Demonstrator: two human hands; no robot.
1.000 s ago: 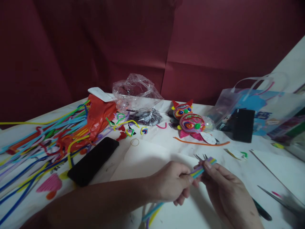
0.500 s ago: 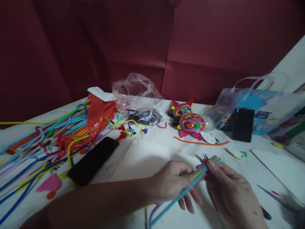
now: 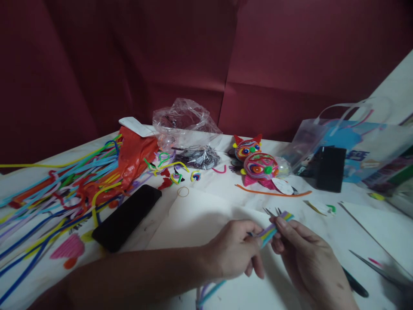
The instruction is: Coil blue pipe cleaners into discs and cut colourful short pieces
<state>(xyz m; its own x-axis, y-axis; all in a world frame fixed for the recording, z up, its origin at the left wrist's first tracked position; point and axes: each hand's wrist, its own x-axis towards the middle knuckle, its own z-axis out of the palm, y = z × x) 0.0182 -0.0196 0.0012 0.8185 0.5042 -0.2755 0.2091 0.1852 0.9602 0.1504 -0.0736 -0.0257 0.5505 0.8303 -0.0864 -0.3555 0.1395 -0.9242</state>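
Observation:
Between my two hands runs a flat bundle of pipe cleaners [image 3: 269,232], purple, yellow and turquoise side by side. My right hand [image 3: 308,252] pinches it near its upper end with thumb and fingers. My left hand [image 3: 230,249] is closed on the bundle lower down, fingers curled. Loose tails of the strands [image 3: 213,292] hang below my left hand over the white paper. Two pointed metal tips [image 3: 274,212] show just beyond my right fingertips; the rest of that tool is hidden. A dark handle [image 3: 356,284] shows beside my right wrist.
Many loose pipe cleaners [image 3: 87,172] spill from a red bag [image 3: 137,150] at left, near a black phone [image 3: 127,219]. Two colourful animal-faced balls [image 3: 261,168] sit at the back, behind an orange pipe cleaner [image 3: 274,193]. Scissors [image 3: 377,269] lie at right, below a clear bag [image 3: 355,142].
My left fingers have closed round the bundle. The turquoise strand that ran across the front of my left hand is now gathered into it, with its tail lower.

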